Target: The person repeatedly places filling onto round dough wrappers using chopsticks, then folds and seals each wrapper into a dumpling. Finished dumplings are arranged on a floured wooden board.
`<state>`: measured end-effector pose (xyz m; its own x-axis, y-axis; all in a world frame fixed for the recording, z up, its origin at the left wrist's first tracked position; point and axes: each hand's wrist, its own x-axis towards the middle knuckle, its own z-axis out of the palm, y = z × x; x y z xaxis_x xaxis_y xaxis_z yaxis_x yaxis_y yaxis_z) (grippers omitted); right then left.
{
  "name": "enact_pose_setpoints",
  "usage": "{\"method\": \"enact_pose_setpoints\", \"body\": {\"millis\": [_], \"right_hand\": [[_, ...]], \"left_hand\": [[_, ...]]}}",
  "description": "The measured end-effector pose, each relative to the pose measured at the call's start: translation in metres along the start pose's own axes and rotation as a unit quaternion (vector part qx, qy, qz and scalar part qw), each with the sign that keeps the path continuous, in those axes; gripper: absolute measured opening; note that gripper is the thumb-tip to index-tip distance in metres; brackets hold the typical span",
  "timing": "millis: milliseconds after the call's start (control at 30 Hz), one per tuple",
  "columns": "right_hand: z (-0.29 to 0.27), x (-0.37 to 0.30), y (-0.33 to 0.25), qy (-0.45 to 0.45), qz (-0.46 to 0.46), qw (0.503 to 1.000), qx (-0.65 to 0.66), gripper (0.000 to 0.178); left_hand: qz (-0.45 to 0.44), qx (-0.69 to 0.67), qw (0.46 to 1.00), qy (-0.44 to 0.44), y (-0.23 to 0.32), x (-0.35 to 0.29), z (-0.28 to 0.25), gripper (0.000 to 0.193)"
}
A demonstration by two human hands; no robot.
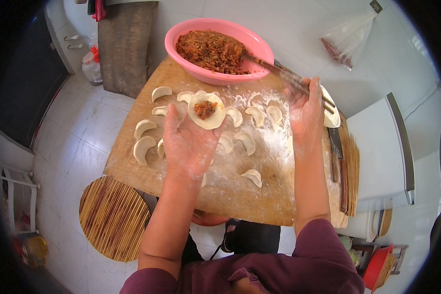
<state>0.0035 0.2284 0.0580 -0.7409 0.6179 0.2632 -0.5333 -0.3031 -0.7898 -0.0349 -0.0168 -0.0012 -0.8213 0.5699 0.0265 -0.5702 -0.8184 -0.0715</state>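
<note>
The hands are filling a dumpling: left hand (188, 139) is lying open, cradling a round wrapper (207, 110) with filling just below the pink bowl (215, 49), right hand (306, 110) is gripping chopsticks (279, 72) beside it; folding judged next.

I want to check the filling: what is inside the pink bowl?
The pink bowl holds reddish-brown minced filling, with chopstick tips in it. Its bottom is covered.
</note>
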Motion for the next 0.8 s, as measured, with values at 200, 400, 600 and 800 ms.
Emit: {"method": "enact_pose_setpoints", "body": {"millis": [200,400,600,800], "right_hand": [[0.025,0.043,-0.01,-0.005,-0.113,0.937,-0.331,0.021],[0.012,0.042,-0.027,-0.058,-0.068,0.979,-0.18,0.021],[0.006,0.017,-0.017,-0.235,0.074,0.962,-0.121,0.023],[0.003,0.017,-0.004,-0.211,0.128,0.953,-0.174,0.024]], "left_hand": [[-0.019,-0.033,0.999,-0.003,-0.001,0.001,0.002,0.063],[-0.038,-0.078,0.996,-0.025,-0.002,0.002,-0.002,0.067],[-0.055,-0.03,0.998,-0.014,-0.005,0.0,-0.002,0.062],[-0.035,0.005,0.999,0.033,-0.01,0.001,0.005,0.056]]}}
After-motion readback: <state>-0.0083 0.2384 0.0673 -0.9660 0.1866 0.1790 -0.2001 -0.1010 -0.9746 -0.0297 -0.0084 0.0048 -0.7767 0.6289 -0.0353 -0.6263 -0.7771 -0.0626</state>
